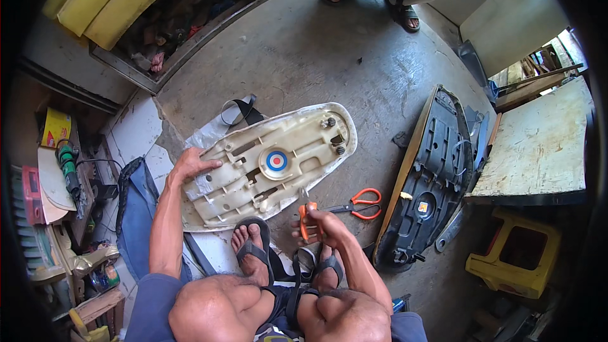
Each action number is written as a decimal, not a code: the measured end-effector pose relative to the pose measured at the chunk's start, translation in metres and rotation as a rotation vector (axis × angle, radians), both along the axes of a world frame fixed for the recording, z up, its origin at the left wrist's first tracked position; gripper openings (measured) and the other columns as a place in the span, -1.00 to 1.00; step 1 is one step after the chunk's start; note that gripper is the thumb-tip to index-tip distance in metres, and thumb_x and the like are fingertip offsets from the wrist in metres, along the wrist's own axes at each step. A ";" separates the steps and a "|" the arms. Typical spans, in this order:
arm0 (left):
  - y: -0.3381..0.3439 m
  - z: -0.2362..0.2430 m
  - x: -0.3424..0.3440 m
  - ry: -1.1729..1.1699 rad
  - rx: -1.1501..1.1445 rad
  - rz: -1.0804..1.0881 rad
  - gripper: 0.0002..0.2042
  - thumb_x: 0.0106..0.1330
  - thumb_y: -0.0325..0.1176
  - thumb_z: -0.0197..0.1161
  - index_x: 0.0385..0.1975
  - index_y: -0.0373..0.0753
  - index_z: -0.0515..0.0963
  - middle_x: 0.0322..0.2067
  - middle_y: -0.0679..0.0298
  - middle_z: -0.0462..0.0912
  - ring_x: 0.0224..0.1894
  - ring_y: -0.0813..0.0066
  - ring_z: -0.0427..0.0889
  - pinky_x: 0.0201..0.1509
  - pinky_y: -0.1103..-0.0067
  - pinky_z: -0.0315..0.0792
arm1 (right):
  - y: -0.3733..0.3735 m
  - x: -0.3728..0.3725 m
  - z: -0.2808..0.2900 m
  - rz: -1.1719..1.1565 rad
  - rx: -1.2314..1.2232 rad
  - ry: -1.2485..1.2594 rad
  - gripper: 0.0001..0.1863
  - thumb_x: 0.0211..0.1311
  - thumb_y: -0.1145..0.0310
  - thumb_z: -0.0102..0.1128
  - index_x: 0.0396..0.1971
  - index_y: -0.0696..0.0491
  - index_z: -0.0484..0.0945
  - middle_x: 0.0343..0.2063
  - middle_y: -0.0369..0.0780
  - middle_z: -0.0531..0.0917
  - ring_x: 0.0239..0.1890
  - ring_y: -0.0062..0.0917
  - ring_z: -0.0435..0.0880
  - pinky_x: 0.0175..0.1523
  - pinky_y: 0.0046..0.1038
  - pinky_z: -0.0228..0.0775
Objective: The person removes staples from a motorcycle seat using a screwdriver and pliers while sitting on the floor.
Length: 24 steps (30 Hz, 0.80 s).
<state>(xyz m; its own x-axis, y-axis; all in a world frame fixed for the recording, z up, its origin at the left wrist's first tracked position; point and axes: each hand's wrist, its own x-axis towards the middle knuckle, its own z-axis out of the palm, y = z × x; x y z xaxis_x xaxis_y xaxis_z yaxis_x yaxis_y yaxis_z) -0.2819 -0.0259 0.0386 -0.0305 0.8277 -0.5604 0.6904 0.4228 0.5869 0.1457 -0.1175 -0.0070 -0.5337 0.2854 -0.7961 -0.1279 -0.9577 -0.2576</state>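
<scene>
A cream motorcycle seat base [244, 183] lies underside up in front of my feet, with a round blue, white and red sticker near its middle. My left hand [195, 166] grips its left edge, a finger stretched along the top and the rest partly hidden. Close to the base's lower right edge, my right hand [323, 227] is closed around an orange-handled tool [308, 220] that looks like pliers; its jaws are hard to make out. Just beyond that hand, scissors [364, 204] with orange handles lie on the floor, their blades partly hidden.
A black seat base [430, 183] lies to the right, beside a worn pale board [538, 145] and a yellow plastic frame [516, 253]. Blue material [136, 215] and a green power tool [68, 168] are at left. Another person's sandalled feet [405, 16] stand at the far side.
</scene>
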 end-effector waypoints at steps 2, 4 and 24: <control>0.000 0.005 0.004 -0.003 0.000 -0.003 -0.46 0.04 0.01 0.52 -0.07 -0.28 0.70 -0.27 0.19 0.78 -0.25 0.41 0.70 -0.04 0.45 0.51 | 0.003 0.010 -0.004 -0.144 -0.113 0.198 -0.44 0.51 -0.10 -0.11 0.16 0.09 0.45 0.07 0.11 0.60 0.00 0.05 0.68 0.02 0.16 0.58; 0.001 0.011 0.008 -0.003 0.009 -0.011 -0.45 0.05 0.00 0.52 -0.05 -0.28 0.70 -0.23 0.18 0.78 -0.21 0.41 0.71 -0.01 0.45 0.51 | 0.000 0.011 -0.004 -0.256 -0.144 0.286 -0.40 0.51 -0.14 -0.14 0.15 0.11 0.46 0.07 0.15 0.60 0.02 0.05 0.67 0.04 0.21 0.57; 0.000 0.014 0.008 -0.018 -0.003 0.001 -0.45 0.06 -0.01 0.52 -0.03 -0.28 0.70 -0.25 0.19 0.79 -0.23 0.44 0.70 -0.02 0.48 0.52 | 0.014 0.015 0.008 -0.157 0.002 -0.016 -0.56 0.51 -0.08 -0.06 -0.06 0.02 0.48 -0.23 -0.14 0.64 -0.33 -0.33 0.68 -0.32 -0.24 0.54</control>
<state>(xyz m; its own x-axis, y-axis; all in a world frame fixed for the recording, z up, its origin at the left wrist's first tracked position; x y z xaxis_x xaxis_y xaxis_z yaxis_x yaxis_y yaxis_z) -0.2738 -0.0264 0.0528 -0.0214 0.8258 -0.5636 0.6791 0.4258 0.5980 0.1604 -0.1033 0.0010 -0.4693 0.3662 -0.8035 -0.2718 -0.9257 -0.2632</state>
